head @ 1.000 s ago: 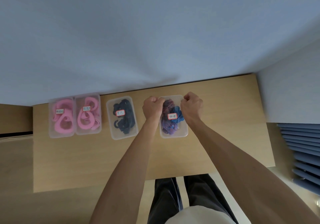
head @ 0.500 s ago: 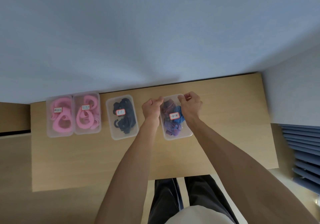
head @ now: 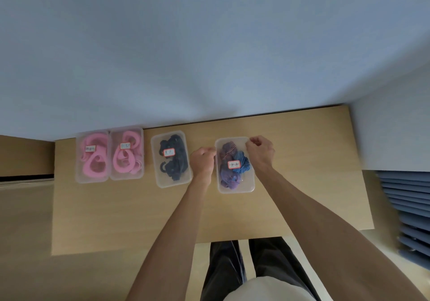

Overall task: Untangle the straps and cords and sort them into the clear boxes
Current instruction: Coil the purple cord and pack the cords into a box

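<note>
White labels [head: 233, 165] sit on the clear boxes [head: 235, 188], their handwriting too blurred to read.

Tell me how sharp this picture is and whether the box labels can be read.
Head view: soft and slightly blurred throughout; wide-angle lens bends the light wooden table edges; even, dim light with no hard glare; the white label on the clear plastic box of purple and blue cords is too blurry to read.

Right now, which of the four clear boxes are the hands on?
The rightmost box, holding purple and blue cords. The left hand and right hand grip its far corners; the black-cord box and two pink-strap boxes stand untouched.
</note>
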Demonstrator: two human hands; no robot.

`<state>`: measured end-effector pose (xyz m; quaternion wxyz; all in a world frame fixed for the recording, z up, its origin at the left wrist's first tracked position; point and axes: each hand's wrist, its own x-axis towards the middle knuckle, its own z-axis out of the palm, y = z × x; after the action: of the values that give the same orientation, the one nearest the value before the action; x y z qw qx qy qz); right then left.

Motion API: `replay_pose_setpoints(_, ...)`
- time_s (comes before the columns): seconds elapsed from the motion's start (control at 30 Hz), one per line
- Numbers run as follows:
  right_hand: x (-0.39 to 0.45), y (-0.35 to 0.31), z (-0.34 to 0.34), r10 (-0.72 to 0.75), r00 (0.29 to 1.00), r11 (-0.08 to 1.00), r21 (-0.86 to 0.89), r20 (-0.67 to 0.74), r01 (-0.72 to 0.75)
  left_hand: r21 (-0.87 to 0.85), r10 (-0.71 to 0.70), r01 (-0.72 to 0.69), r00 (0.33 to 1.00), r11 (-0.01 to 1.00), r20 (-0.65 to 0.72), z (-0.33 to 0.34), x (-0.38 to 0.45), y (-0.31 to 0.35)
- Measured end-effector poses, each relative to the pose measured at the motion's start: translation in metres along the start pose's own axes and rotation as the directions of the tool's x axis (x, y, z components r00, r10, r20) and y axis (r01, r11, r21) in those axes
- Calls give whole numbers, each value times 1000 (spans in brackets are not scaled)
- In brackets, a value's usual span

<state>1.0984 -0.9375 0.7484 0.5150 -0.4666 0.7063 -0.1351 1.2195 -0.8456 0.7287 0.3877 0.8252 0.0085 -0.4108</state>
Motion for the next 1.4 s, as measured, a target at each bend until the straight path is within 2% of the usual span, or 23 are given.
replay_pose_setpoints(0.13,-12,9,-6,-2,1000,998,-61,-30,0,43,6,-7,999,999,35,-4,-5,-4)
replay_pose_setpoints(0.27,-9,14,-8,-11,1000,996,-83,-10,10,78,64,-63,998,995,-16,-3,-6,-8)
replay_pose_setpoints(0.33,-11,16,-5,-43,998,996,-82,-44,39,107,107,-103,994,989,-27,-3,-9,-9)
replay_pose_setpoints(0.43,-25,17,1,-99,991,994,-43,-92,96,264,215,-200,976,944,-28,-7,-13,-10)
replay_pose_setpoints(0.5,-36,15,5,-171,984,981,-104,-59,164,389,314,-283,949,877,-17,-16,-20,-7)
replay_pose_setpoints(0.57,-47,17,9,-329,944,907,-272,23,322,482,417,-365,909,797,-1,-29,-26,-8)
replay_pose_setpoints(0.63,-57,19,10,-497,853,749,-416,161,515,585,502,-402,865,704,-10,-43,-33,-7)
replay_pose_setpoints(0.67,-60,20,12,-537,808,667,-465,242,582,651,537,-395,843,649,-23,-50,-35,-7)
replay_pose_setpoints(0.73,-63,22,20,-521,770,555,-539,368,634,778,564,-334,825,532,-32,-65,-34,-6)
replay_pose_setpoints(0.8,-64,23,29,-498,763,520,-562,412,643,846,509,-277,860,455,7,-78,-29,-9)
replay_pose_setpoints(0.87,-63,20,39,-487,760,503,-574,430,647,861,467,-273,883,428,48,-89,-20,-14)
replay_pose_setpoints(1.0,-62,11,61,-445,808,505,-637,387,582,848,533,-362,838,388,114,-107,0,-20)
replay_pose_setpoints(1.1,-62,-1,86,-456,818,489,-669,352,560,824,584,-424,799,375,145,-120,22,-12)
replay_pose_setpoints(1.2,-72,-12,110,-456,833,513,-672,313,533,793,580,-481,788,372,206,-134,36,-6)
replay_pose_setpoints(1.33,-99,-13,131,-494,858,585,-675,142,449,779,568,-525,777,344,272,-154,43,-3)
replay_pose_setpoints(1.4,-110,-9,132,-445,880,579,-697,164,423,794,565,-527,770,304,294,-164,44,-5)
